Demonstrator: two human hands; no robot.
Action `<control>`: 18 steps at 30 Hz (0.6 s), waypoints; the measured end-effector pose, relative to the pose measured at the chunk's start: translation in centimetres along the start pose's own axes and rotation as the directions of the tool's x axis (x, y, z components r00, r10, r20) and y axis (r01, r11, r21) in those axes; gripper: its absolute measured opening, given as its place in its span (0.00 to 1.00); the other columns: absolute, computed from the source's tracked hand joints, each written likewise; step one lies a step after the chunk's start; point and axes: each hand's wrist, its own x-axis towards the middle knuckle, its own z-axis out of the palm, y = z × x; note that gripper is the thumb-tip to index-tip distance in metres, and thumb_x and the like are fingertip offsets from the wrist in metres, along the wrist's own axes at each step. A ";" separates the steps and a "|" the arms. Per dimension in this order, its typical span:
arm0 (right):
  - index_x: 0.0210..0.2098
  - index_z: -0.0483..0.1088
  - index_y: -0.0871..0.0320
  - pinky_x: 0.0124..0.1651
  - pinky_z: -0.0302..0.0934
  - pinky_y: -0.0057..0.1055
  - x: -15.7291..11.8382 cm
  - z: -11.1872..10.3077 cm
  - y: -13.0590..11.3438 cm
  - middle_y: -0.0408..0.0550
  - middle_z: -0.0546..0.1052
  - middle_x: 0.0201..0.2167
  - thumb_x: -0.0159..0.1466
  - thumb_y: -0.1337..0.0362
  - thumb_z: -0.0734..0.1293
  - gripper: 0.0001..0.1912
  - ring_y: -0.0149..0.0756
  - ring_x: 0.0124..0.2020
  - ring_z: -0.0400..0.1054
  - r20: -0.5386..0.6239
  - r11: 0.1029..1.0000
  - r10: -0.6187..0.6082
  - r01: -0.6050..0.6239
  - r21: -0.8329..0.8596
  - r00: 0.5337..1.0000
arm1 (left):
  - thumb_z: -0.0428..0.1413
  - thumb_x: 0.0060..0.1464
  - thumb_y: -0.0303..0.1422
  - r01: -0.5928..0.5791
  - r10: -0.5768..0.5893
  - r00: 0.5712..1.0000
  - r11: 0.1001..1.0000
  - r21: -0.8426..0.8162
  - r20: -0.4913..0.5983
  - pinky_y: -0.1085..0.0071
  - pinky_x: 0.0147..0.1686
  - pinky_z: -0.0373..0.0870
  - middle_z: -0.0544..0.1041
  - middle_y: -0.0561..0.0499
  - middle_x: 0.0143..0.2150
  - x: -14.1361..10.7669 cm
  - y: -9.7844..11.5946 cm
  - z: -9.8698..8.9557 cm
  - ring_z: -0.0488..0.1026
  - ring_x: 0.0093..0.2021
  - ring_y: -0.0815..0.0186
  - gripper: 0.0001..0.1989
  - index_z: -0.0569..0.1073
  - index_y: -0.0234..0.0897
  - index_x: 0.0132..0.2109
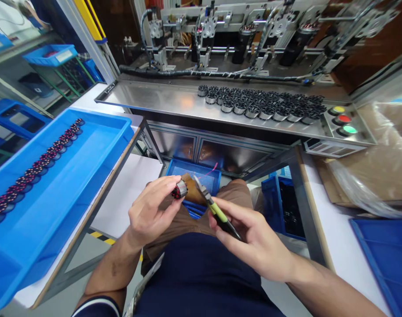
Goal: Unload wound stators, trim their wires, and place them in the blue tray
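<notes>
Between the thumb and fingers of my left hand [155, 207] sits a small motor stator [180, 189], a metal ring with black slots and red windings, tilted on its side above my lap. My right hand [247, 233] is wrapped round the green-and-black handles of side cutters [217, 210]. The cutters' jaws point up and left, a short gap from the stator. A thin pink strand of wire [215, 167] shows beyond the cutters, over a blue bin [174, 166] on the floor.
At the left, a blue tray [98, 132] holds a long row of wound stators. Black-and-silver stator cores [253, 111] stand grouped on the machine's metal ledge [148, 94]. Coloured push buttons [344, 119] lie right of them. A plastic-wrapped cardboard box [379, 163] and another blue tray [385, 251] are at the right.
</notes>
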 end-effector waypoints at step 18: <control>0.62 0.66 0.56 0.46 0.72 0.31 -1.1 -1.5 1.3 0.49 0.76 0.41 0.64 0.66 0.68 0.26 0.32 0.37 0.73 -0.078 0.985 0.075 -0.062 0.160 0.994 | 0.67 0.54 0.36 0.511 -0.543 0.832 0.664 -0.545 0.119 0.67 0.43 0.83 0.83 0.48 0.48 -0.5 -0.9 0.3 0.83 0.44 0.62 0.27 0.72 0.47 0.60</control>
